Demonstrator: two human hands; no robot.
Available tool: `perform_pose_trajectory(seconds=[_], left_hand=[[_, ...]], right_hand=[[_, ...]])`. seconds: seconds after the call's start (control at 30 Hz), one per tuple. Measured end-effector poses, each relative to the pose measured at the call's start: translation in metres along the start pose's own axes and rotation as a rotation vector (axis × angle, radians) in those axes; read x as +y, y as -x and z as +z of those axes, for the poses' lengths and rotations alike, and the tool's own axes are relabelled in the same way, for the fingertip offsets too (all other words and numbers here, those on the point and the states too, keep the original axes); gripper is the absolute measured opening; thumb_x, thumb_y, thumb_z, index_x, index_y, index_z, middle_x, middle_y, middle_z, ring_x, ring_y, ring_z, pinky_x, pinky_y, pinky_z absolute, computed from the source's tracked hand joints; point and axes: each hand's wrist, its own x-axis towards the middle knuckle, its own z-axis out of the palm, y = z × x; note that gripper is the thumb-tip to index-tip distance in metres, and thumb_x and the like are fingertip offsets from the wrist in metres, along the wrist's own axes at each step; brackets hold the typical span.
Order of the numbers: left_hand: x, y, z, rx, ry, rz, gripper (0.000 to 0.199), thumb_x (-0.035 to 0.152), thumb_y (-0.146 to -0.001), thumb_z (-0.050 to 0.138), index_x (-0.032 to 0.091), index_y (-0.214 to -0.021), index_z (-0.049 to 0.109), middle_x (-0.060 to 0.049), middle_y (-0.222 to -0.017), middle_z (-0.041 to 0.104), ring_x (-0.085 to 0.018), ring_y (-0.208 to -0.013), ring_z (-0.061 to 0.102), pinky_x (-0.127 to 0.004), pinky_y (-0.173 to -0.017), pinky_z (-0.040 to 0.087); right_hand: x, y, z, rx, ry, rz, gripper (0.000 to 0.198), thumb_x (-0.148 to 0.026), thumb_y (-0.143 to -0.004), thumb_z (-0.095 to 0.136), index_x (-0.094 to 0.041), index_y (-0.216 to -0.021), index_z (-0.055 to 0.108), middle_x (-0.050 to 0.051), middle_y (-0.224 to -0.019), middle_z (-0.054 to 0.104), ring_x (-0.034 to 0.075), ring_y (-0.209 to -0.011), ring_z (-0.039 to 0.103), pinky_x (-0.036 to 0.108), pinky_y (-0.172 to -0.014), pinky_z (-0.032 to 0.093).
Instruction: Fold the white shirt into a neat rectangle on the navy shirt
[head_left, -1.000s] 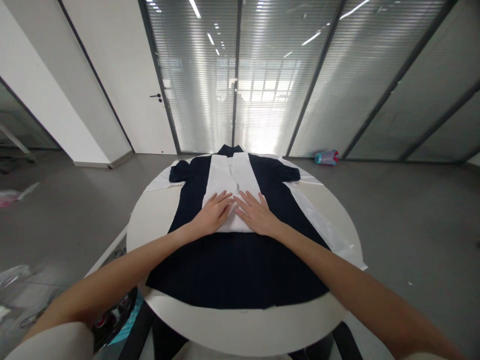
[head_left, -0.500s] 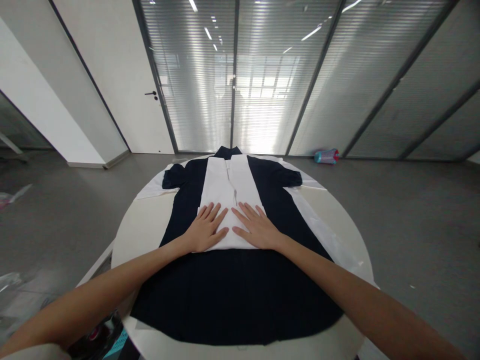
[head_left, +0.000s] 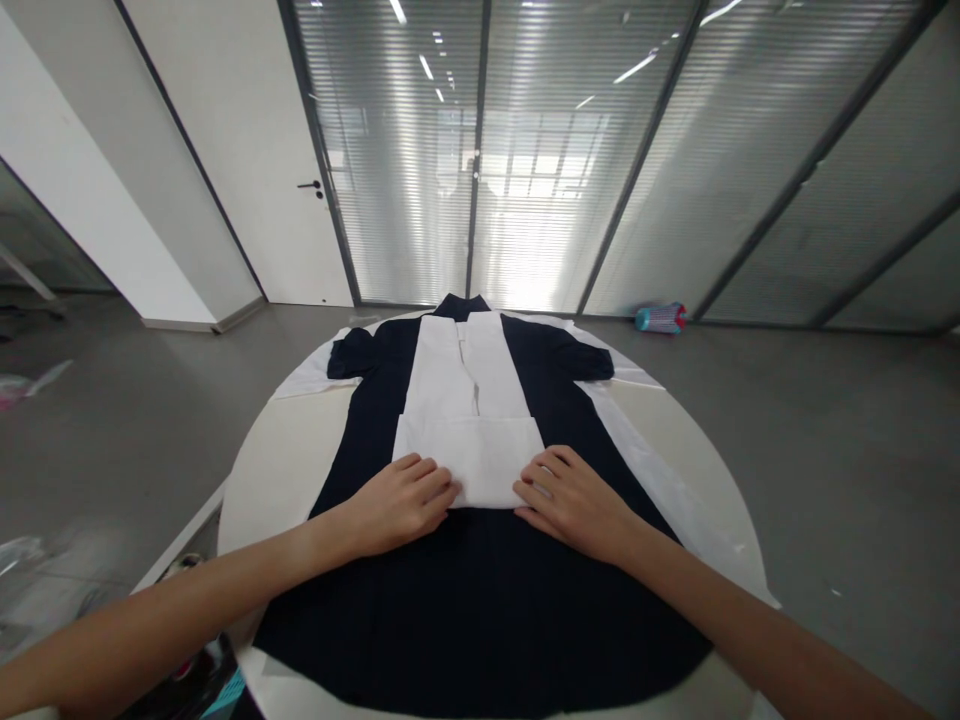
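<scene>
A dark navy short-sleeved garment (head_left: 480, 610) lies spread over the table, its collar at the far side. On top of it rests a folded white garment (head_left: 469, 455), two strips running up toward the collar and a wide folded band across the near end. My left hand (head_left: 412, 500) has its fingers curled at the near left part of that band's edge. Opposite it, my right hand (head_left: 574, 500) grips the near right corner with bent fingers. The fingertips of both hands are partly hidden by the knuckles.
The round white table (head_left: 277, 480) also carries more white cloth (head_left: 660, 480) beneath the navy garment. A blue and red packet (head_left: 660, 318) lies on the floor by the glass partition. Clear plastic (head_left: 22, 555) is at the left, and a door (head_left: 247, 150) stands beyond.
Both hands have drawn back toward me and apart, from lying flat with spread fingers on the white cloth to curled at its near edge. The view has shifted slightly.
</scene>
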Motion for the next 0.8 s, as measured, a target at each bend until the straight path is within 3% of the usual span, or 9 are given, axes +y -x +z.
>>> perform_pose_trajectory(seconds=[0.2,0.37,0.43,0.57,0.63,0.7,0.8], left_hand=[[-0.004,-0.010,0.001,-0.021,-0.075,0.029,0.018,0.013,-0.099,0.044,0.013,-0.101,0.062,-0.008,-0.085,0.064,-0.019,-0.072,0.062,-0.031,-0.063,0.050],[0.003,-0.010,-0.035,0.065,-0.003,0.029,0.019,0.015,-0.100,0.043,0.013,-0.104,0.061,-0.008,-0.088,0.064,-0.018,-0.072,0.061,-0.031,-0.063,0.050],[0.015,-0.006,-0.052,0.049,0.069,0.049,0.019,0.016,-0.100,0.043,0.013,-0.105,0.061,-0.007,-0.087,0.063,-0.017,-0.071,0.060,-0.030,-0.062,0.049],[0.041,0.004,-0.065,-0.154,0.219,0.077,0.011,0.014,-0.096,0.052,0.015,-0.097,0.062,-0.004,-0.084,0.063,-0.017,-0.068,0.058,-0.031,-0.060,0.047],[0.042,0.007,-0.060,-0.235,0.317,0.073,0.009,0.026,-0.094,0.062,0.017,-0.095,0.064,-0.004,-0.088,0.065,-0.018,-0.072,0.061,-0.032,-0.065,0.049],[0.030,0.005,-0.052,-0.235,0.453,0.041,0.026,0.043,-0.091,0.066,0.020,-0.103,0.066,-0.005,-0.099,0.069,-0.019,-0.084,0.065,-0.032,-0.077,0.051],[-0.005,-0.009,-0.035,-0.104,0.562,-0.085,0.041,0.047,-0.097,0.056,0.022,-0.128,0.061,-0.009,-0.128,0.065,-0.023,-0.116,0.061,-0.036,-0.101,0.047]], right_hand=[[-0.001,-0.009,0.001,0.108,0.116,-0.053,0.026,-0.016,-0.098,0.048,-0.019,-0.081,0.067,0.004,-0.076,0.065,0.020,-0.080,0.056,0.039,-0.087,0.038],[-0.007,-0.006,-0.031,0.163,0.044,-0.053,0.023,-0.015,-0.096,0.049,-0.018,-0.081,0.066,0.003,-0.076,0.064,0.019,-0.078,0.055,0.039,-0.084,0.038],[-0.017,0.001,-0.044,0.142,-0.057,-0.054,0.021,-0.016,-0.096,0.050,-0.019,-0.081,0.065,0.003,-0.076,0.063,0.018,-0.077,0.054,0.038,-0.082,0.038],[-0.041,0.012,-0.058,-0.054,-0.294,-0.045,0.010,-0.020,-0.092,0.061,-0.019,-0.082,0.063,0.003,-0.080,0.064,0.018,-0.080,0.056,0.035,-0.079,0.040],[-0.046,0.013,-0.059,-0.180,-0.396,-0.018,0.012,-0.029,-0.089,0.069,-0.020,-0.082,0.064,0.003,-0.083,0.066,0.019,-0.081,0.058,0.034,-0.077,0.041],[-0.041,0.009,-0.058,-0.232,-0.497,0.038,0.022,-0.042,-0.087,0.072,-0.020,-0.088,0.068,0.003,-0.086,0.068,0.020,-0.083,0.061,0.034,-0.078,0.043],[-0.011,-0.010,-0.048,-0.132,-0.565,0.180,0.030,-0.047,-0.093,0.062,-0.021,-0.106,0.071,0.007,-0.100,0.072,0.022,-0.095,0.065,0.036,-0.088,0.045]])
